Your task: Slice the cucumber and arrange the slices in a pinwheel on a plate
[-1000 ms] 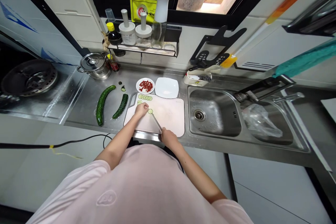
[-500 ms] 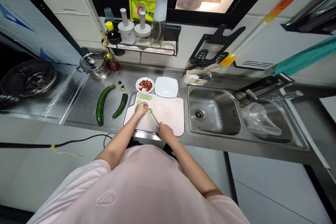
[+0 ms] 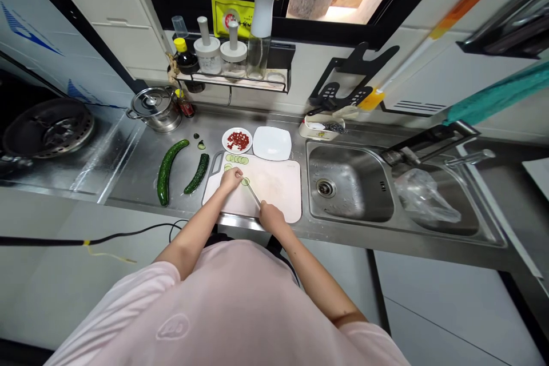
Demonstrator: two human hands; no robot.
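My right hand (image 3: 271, 217) is wrapped round the handle of a knife (image 3: 254, 193), whose blade points up and left over the white cutting board (image 3: 283, 189). At the blade's tip lies a round green slice (image 3: 245, 182). Just left of it, my left hand (image 3: 231, 178) has its fingers drawn together above the board; what they hold, if anything, is too small to make out. Several thin cucumber slices (image 3: 237, 159) overlap in a row along the board's top left edge. Left of the board lie a shorter cucumber (image 3: 197, 174) and a longer one (image 3: 166, 174).
Behind the board stand a plate of red pieces (image 3: 237, 140) and a white square plate (image 3: 272, 143). A steel sink (image 3: 349, 183) is at the right, a lidded pot (image 3: 156, 108) at the back left, and a wok (image 3: 47, 126) farther left.
The view has tilted very slightly, so everything sits a little lower. Neither hand nor the knife has visibly moved over the board.
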